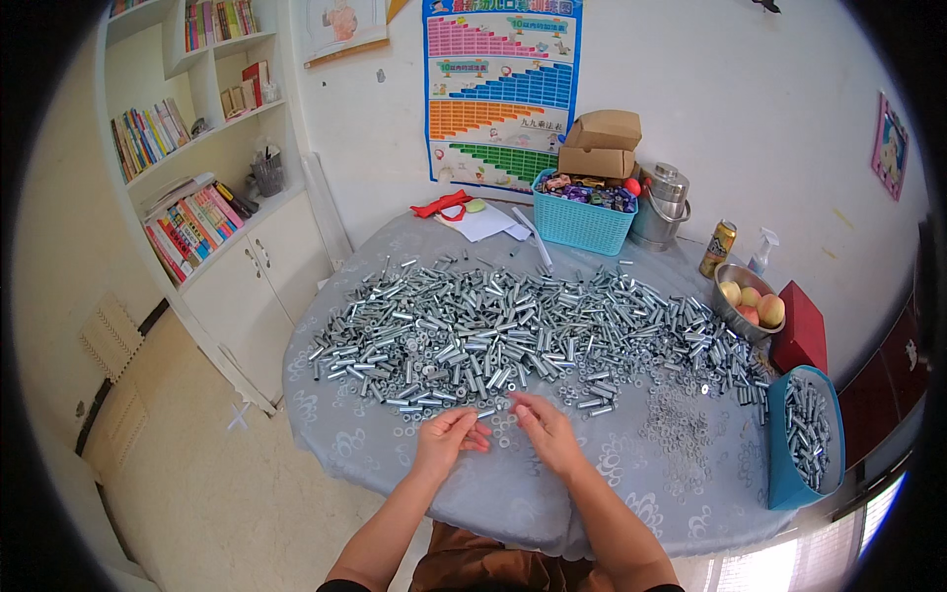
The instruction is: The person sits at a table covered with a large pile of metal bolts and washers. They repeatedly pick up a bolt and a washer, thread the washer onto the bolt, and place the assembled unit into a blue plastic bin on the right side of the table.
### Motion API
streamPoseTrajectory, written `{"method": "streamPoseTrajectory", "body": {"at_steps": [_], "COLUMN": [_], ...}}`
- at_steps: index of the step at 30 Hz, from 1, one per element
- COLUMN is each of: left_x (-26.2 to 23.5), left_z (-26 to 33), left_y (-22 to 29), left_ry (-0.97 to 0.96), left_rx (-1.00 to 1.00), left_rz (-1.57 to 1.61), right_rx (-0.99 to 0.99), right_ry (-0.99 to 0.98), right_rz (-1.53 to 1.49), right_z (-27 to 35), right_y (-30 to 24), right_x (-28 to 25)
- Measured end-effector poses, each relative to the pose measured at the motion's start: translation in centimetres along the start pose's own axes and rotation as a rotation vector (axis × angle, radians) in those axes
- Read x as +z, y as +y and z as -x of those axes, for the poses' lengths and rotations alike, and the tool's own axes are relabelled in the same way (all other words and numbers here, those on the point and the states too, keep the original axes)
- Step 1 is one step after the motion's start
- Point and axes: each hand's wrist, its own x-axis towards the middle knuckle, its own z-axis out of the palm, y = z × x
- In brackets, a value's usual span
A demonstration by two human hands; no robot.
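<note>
My left hand (449,437) is closed at the near edge of a wide heap of silver metal parts (464,316). A short, silver bolt-like piece (485,413) sticks out from between its thumb and forefinger, pointing toward my other hand. Just to the right, my right hand (547,434) is curled with thumb and fingertips drawn together; whatever they pinch is too small to make out. The hands are a little apart. Loose flat washers (503,426) lie on the cloth between and below them. The heap mixes cylindrical sleeves, bolts, nuts and rings.
Small rings (679,424) spread right of my right hand. A blue bin (837,434) of metal pieces stands at the right edge of the grey tablecloth (385,483). Behind are a fruit bowl (742,321), red box (801,331), can (718,249), turquoise basket (582,227) and metal pot (663,207).
</note>
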Motion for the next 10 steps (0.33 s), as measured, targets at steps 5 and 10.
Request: {"method": "streamPoseTrajectory", "body": {"at_steps": [5,10], "left_x": [0.0,0.4], "left_z": [0.1,0.1], "left_y": [0.2,0.2], "left_ry": [0.015,-0.007], "left_rx": [0.012,0.017], "left_rz": [0.016,-0.005], "right_rx": [0.061,0.059], "right_ry": [-0.136,-0.179], "right_rz": [-0.021,0.044], "right_z": [0.1,0.0], "right_y": [-0.5,0.5], "right_x": [-0.6,-1.0]}}
